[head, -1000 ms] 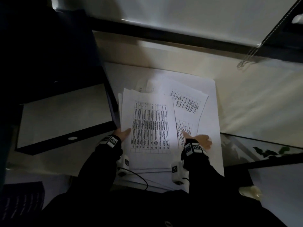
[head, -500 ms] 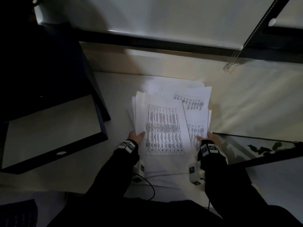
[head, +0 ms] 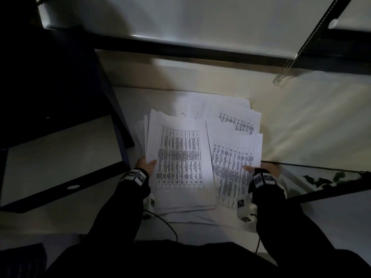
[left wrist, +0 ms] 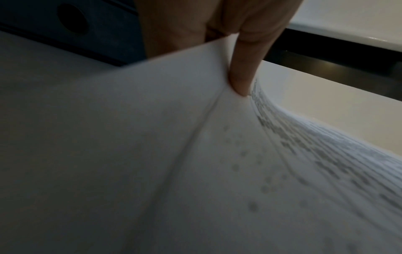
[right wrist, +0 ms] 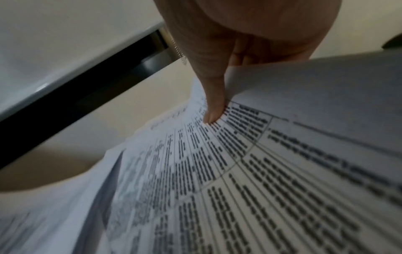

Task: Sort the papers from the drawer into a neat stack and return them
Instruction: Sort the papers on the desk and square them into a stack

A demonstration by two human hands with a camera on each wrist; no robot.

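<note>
Two bare hands hold a loose bundle of white printed sheets of paper (head: 181, 157) above the pale tabletop (head: 301, 127). The left hand (head: 146, 165) pinches the bundle's left edge, thumb on top; the right hand (head: 261, 170) pinches the right-hand sheets, thumb pressed on the printed table. More sheets lie fanned beneath. A dark open drawer (head: 60, 157) sits to the left.

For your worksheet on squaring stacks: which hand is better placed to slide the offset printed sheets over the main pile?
Probably the right hand: it pinches the offset sheets. The left hand grips the main pile.
</note>
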